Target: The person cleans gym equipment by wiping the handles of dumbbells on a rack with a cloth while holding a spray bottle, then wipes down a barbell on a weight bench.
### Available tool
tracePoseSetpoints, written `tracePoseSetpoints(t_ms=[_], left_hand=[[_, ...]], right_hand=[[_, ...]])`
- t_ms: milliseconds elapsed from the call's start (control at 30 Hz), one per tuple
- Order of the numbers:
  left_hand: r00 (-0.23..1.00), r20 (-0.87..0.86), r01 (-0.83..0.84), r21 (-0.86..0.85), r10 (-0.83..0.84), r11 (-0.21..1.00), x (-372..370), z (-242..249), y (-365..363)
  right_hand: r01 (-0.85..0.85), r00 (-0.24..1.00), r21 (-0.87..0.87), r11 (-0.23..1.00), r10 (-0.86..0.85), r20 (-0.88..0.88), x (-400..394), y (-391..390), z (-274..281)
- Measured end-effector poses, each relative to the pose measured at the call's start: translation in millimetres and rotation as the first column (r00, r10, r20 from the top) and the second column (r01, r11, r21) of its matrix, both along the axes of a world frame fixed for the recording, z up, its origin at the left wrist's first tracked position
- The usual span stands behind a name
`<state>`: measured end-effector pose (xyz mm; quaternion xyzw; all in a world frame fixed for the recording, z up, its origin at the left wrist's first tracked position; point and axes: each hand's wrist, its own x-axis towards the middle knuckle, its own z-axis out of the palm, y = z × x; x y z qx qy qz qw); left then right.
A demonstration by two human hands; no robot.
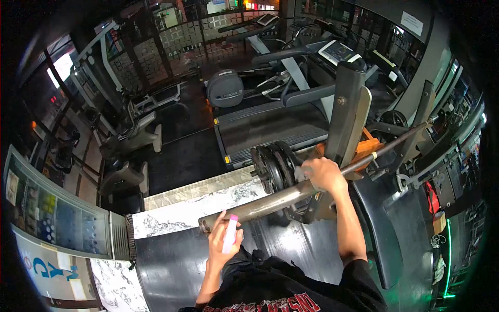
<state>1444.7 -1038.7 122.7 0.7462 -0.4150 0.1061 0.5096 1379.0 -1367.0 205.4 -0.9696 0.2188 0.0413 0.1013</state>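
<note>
A barbell [270,202] with a thick metal sleeve runs from lower left to upper right in front of me. My left hand [224,237] is wrapped round a white bottle with a pink cap [230,234], just below the sleeve's end; one or more fingers reach up to the sleeve. My right hand [323,174] is over the inner end of the sleeve, closed on a greyish item, perhaps a cloth, too blurred to be sure. Black weight plates [271,165] stand on the rack just behind the sleeve.
A rack upright [347,114] rises beside my right hand. The black bench [375,229] lies to the right. Beyond are a treadmill [275,127] and an elliptical machine [225,89]. A glass-door fridge [57,208] stands at the left.
</note>
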Motion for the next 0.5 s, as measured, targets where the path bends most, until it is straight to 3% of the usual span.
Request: tracePoseSetpoints(t_ms=[33, 100, 133, 167, 300, 400, 467, 500], left_hand=[[1.000, 0.000, -0.004, -0.004, 0.004, 1.000, -0.9, -1.0, -0.4], [0.970, -0.243, -0.023, -0.074, 0.004, 0.997, -4.5, -4.4, -0.5], [0.970, -0.243, -0.025, -0.076, 0.005, 0.997, -5.2, -4.7, -0.3], [0.964, -0.267, -0.027, -0.087, 0.002, 0.996, -5.5, -4.5, -0.4], [0.971, -0.238, -0.021, -0.066, 0.004, 0.998, -5.9, -1.8, -1.9], [0.960, -0.278, -0.040, -0.076, 0.017, 0.996, -5.3, -1.1, -2.0], [0.951, -0.309, -0.033, -0.073, 0.008, 0.997, -5.7, 0.9, 0.0], [0.941, -0.338, -0.031, -0.078, 0.003, 0.997, -5.4, 1.1, -0.2]], right_hand=[[-0.027, 1.000, 0.009, 1.000, 0.027, -0.009, 3.2, -0.7, -1.9], [-0.152, 0.988, 0.023, 0.988, 0.152, -0.024, 12.4, 3.0, -14.5], [-0.246, 0.969, 0.032, 0.969, 0.247, -0.029, 21.1, 18.6, -11.9], [-0.231, 0.965, 0.081, 0.970, 0.239, -0.111, 27.1, 34.3, -5.5], [-0.446, 0.882, 0.166, 0.879, 0.401, 0.249, 39.3, 94.5, -21.9], [-0.515, 0.843, 0.186, 0.836, 0.457, 0.283, 35.4, 103.1, -18.8], [-0.586, 0.797, 0.368, 0.722, 0.429, 0.425, 28.0, 73.0, -7.6], [-0.527, 0.824, 0.348, 0.775, 0.367, 0.432, 18.2, 55.4, -1.4]])
